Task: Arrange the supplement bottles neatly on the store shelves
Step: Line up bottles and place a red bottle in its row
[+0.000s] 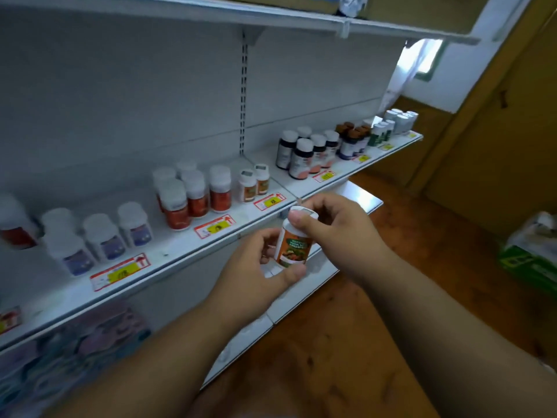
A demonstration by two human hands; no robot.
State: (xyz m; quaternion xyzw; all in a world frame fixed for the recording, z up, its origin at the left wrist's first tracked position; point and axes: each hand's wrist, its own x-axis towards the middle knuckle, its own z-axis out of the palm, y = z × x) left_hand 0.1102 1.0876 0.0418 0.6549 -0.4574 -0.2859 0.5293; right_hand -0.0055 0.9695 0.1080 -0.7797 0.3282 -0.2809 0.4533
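Two hands hold one small white bottle [294, 241] in front of the middle shelf [168, 251], just off its front edge. The left hand [259, 267] wraps the bottle's lower body, thumb under its base, while the right hand [328, 224] pinches the white cap from above. Its label is orange and green with a picture of produce; the lettering is too blurred to read.

Two matching orange-labelled bottles [254, 183] stand on the shelf just behind the hands, beside a gap at the shelf joint. To their left sit red-labelled bottles [193, 194], then purple-labelled bottles [102, 236] further left. To the right stand dark bottles with white caps [304, 155], brown-capped bottles [352, 140], and white and green ones [391, 125] near the shelf's far end.

Price tags [120, 271] in red, white and yellow lie along the shelf front; their print is unreadable. Bare shelf surface shows in front of the orange-labelled pair and between the groups. Below, a lower shelf [301, 285] juts out over a brown floor [346, 342].
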